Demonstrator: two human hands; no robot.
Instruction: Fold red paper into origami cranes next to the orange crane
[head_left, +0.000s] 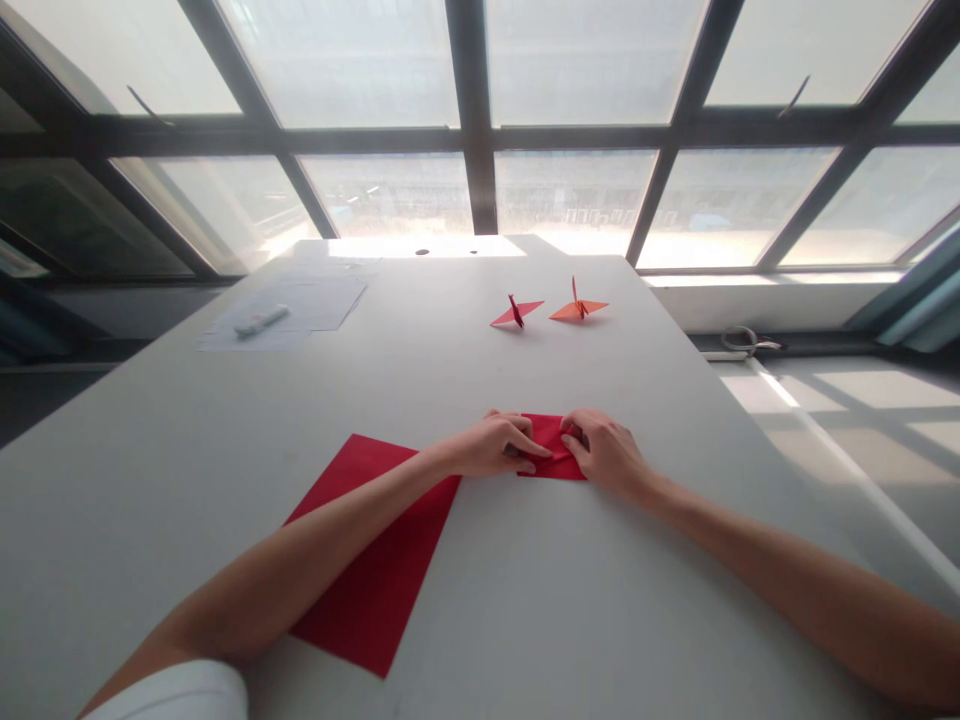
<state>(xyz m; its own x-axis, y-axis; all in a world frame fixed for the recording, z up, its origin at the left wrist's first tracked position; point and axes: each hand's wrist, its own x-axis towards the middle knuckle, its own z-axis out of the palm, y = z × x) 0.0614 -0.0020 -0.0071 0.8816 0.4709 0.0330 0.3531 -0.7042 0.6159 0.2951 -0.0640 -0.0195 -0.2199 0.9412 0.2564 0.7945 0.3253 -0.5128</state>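
Your L hand [499, 443] is at the L end of the small red paper [546, 430], index finger stretched out & laid on it, other fingers curled; can't tell if the thumb pinches anything. Your R hand [606, 447] is at the R end, thumb & index pinching the paper. That paper lies on the white table [600, 600], btwn both hands, creased nr the fingertips. Your L forearm [300, 560] crosses over the large red sheet [390, 580], which lies angled on the table, nearer you & to the L. Farther back, R of ctr: a red crane [515, 314] & an orange crane [579, 309], near each other. Far L: overlapping white sheets [334, 303] w/ a small whitish item [262, 320] on top, too blurry to ID.
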